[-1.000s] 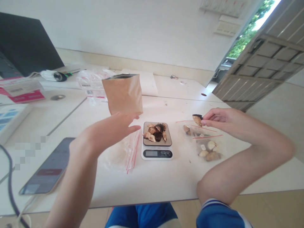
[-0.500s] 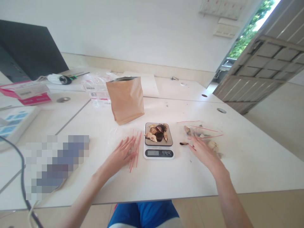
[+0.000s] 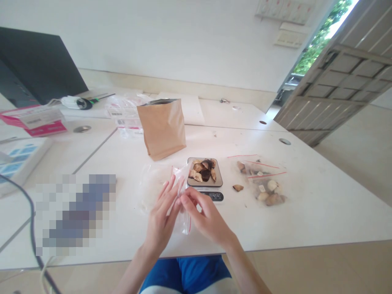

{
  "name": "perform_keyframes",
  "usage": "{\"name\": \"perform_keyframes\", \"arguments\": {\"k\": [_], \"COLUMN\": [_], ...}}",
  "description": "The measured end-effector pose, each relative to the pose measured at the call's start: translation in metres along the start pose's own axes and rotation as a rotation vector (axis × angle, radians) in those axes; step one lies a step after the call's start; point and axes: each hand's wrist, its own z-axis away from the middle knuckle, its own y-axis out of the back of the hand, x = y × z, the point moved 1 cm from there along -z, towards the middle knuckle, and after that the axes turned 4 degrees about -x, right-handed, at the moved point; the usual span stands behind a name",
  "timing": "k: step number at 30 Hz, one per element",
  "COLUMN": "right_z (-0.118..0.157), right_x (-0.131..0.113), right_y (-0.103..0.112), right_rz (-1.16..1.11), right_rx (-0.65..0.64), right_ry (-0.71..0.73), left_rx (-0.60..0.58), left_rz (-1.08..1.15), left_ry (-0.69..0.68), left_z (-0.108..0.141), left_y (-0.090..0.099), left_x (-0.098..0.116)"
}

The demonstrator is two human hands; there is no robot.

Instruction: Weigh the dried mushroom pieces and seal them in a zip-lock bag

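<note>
Hands (image 3: 183,212) pinching clear bag (image 3: 183,185) (beside scale (image 3: 205,183))

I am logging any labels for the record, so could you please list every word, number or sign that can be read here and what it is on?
None can be read.
Scale display: partly hidden behind the right hand, too small.
Pink box label: print blurred.
Labelled clear bags behind the brown paper bag: barcode-like marks, too small.
Wall papers: illegible.
Pixelated patch: obscured.
</note>
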Motion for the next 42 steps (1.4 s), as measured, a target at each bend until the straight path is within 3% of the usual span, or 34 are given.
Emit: {"name": "perform_keyframes", "arguments": {"k": [4, 8, 10, 13, 16, 20, 23, 29, 42], "right_z": [-0.001, 0.001, 0.003, 0.009, 0.015, 0.019, 0.015, -0.008, -0.060], "right_x": [0.007, 0.025, 0.031, 0.034, 0.038, 0.051, 0.062, 0.072, 0.088], "right_y": [0.005, 0.021, 0.025, 0.028, 0.034, 0.053, 0.070, 0.097, 0.089], "right_rz": [-0.016, 0.026, 0.031, 0.036, 0.126, 0.372, 0.569, 0.727, 0.843], "right_rx": [0.051, 0.291, 0.233, 0.071, 0.186, 0.332, 0.325, 0.253, 0.058], "right_ry": [0.021, -0.098, -0.138, -0.150, -0.133, -0.025, 0.082, 0.092, -0.019], "left_rx": [0.064, 0.400, 0.473, 0.439, 0.438, 0.475, 0.508, 0.624, 0.642], "left_rz": [0.086, 0.125, 0.131, 0.196, 0.311, 0.382, 0.415, 0.497, 0.729], "left_ry": [0.161, 0.380, 0.373, 0.285, 0.238, 0.314, 0.396, 0.520, 0.511], "left_z": [0.003, -0.003, -0.008, -0.013, -0.017, -0.029, -0.041, -0.057, -0.057], "left_y": [0.002, 0.016, 0.019, 0.017, 0.012, 0.005, -0.004, -0.033, -0.039], "left_x": [-0.004, -0.006, -0.007, -0.010, -0.015, -0.027, -0.041, -0.067, -0.070]}}
